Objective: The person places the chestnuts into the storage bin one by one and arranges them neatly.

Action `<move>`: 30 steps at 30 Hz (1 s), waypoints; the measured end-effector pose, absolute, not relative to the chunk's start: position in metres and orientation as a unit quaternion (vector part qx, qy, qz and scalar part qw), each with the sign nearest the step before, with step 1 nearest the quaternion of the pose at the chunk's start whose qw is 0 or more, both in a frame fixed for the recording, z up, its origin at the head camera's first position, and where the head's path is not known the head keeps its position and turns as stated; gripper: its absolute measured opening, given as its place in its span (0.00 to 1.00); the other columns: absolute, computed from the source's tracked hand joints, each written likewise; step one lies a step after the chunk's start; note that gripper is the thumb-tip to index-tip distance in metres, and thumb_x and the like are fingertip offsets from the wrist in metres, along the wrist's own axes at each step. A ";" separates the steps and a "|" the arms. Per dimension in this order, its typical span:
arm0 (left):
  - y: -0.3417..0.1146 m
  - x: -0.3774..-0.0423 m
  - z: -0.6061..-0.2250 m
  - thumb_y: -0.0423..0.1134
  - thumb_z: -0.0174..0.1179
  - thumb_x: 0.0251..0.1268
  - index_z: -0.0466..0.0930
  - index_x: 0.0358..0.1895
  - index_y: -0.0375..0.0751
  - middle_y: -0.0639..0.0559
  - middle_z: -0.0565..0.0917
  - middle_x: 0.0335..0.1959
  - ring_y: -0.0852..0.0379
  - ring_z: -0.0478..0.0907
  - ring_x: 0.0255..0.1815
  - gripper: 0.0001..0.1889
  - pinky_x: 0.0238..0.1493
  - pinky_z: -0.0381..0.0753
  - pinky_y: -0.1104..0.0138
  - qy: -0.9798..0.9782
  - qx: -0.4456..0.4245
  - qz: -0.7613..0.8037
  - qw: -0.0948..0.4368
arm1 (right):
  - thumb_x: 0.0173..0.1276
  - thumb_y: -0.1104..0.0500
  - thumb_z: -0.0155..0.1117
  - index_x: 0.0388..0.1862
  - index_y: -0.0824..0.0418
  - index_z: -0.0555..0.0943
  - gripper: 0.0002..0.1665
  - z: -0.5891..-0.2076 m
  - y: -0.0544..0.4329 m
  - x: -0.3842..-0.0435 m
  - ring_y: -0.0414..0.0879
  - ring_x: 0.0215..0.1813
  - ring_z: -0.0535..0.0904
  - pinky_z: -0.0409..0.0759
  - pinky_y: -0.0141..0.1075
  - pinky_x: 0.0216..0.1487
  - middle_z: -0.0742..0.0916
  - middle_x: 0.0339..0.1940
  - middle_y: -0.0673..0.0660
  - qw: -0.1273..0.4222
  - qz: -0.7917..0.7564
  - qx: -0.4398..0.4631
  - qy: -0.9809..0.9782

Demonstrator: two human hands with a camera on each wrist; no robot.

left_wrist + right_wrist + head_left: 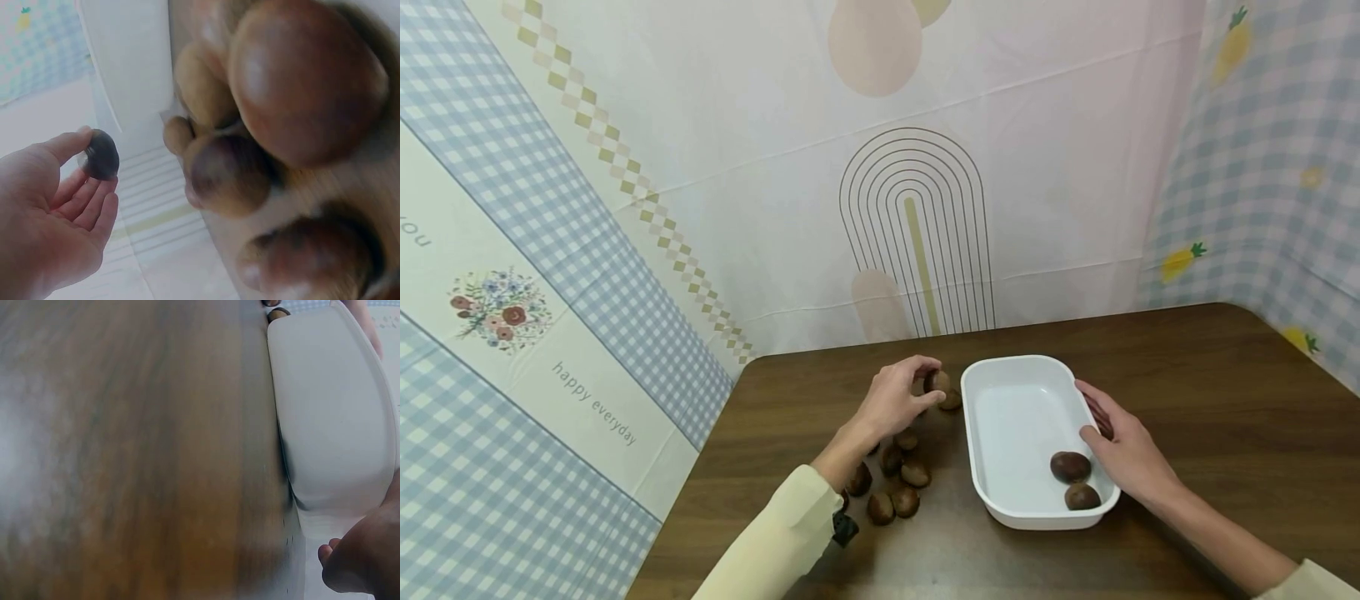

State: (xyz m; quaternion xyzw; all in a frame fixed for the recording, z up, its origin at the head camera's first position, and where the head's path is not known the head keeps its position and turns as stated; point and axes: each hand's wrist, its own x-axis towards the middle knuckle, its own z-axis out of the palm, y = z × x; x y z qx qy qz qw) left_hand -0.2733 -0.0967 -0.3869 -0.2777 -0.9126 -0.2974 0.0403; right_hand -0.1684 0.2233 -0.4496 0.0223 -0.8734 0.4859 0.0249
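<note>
My left hand (895,398) pinches a brown chestnut (938,381) between thumb and fingertips, just left of a white rectangular tray (1011,408). In the left wrist view the held chestnut (101,155) looks dark and is lifted off the table. My right hand (1127,450) grips the tray's right side, thumb at the rim and fingers along the outer wall. Inside the tray, two chestnuts (1071,467) lie at its near right corner. Several loose chestnuts (915,474) are on the table below my left forearm, partly hidden by it. Another chestnut (951,401) sits beside the held one.
The dark brown wooden table (1210,383) carries everything. Behind it hangs a pale patterned cloth (760,208), with blue checked cloth (1270,167) at the right and more checked cloth at the left. A black band (845,528) is at my left wrist.
</note>
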 end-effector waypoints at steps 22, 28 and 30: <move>-0.044 -0.260 -0.392 0.44 0.70 0.71 0.82 0.63 0.44 0.59 0.86 0.47 0.61 0.83 0.50 0.21 0.53 0.80 0.71 -0.900 -0.341 -0.271 0.016 | 0.83 0.62 0.50 0.87 0.60 0.51 0.39 -0.450 0.223 -0.169 0.72 0.80 0.63 0.66 0.69 0.73 0.63 0.83 0.73 0.031 0.483 0.025 -0.875; -0.029 -0.257 -0.398 0.46 0.70 0.71 0.81 0.64 0.45 0.59 0.86 0.51 0.65 0.80 0.51 0.22 0.57 0.80 0.72 -0.899 -0.354 -0.257 0.011 | 0.83 0.61 0.50 0.87 0.59 0.51 0.39 -0.450 0.223 -0.169 0.73 0.80 0.62 0.66 0.70 0.73 0.63 0.83 0.73 0.029 0.486 0.022 -0.873; -0.023 -0.256 -0.399 0.46 0.70 0.71 0.81 0.66 0.46 0.58 0.87 0.54 0.67 0.81 0.54 0.23 0.59 0.80 0.72 -0.900 -0.353 -0.254 0.009 | 0.83 0.61 0.50 0.87 0.60 0.51 0.39 -0.450 0.222 -0.169 0.73 0.79 0.62 0.67 0.70 0.73 0.63 0.83 0.73 0.028 0.486 0.021 -0.873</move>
